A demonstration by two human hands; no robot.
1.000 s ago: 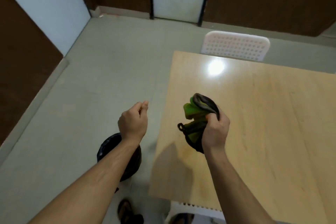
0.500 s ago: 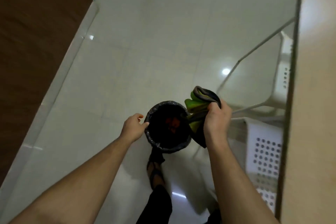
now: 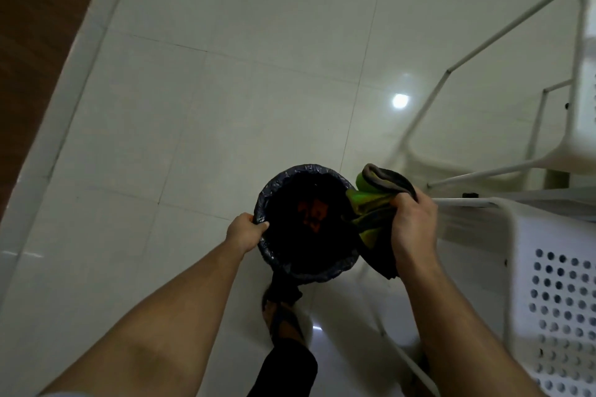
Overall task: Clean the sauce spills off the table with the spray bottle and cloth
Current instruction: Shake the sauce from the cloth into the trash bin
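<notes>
Bin w/ black liner (image 3: pixel 274 185) on tiled floor (image 3: pixel 225 90); cloth (image 3: pixel 371 203) held over its rim.
L hand (image 3: pixel 245 232) pinches liner rim at 9 o'clock. R hand (image 3: pixel 412 226) clenched round bunched green/grey cloth at bin's 3 o'clock, cloth touching rim. Orange scraps (image 3: pixel 311 213) inside. White perforated chair (image 3: pixel 554 284) at 4 o'clock; sandalled foot (image 3: pixel 283 322) at 6.
</notes>
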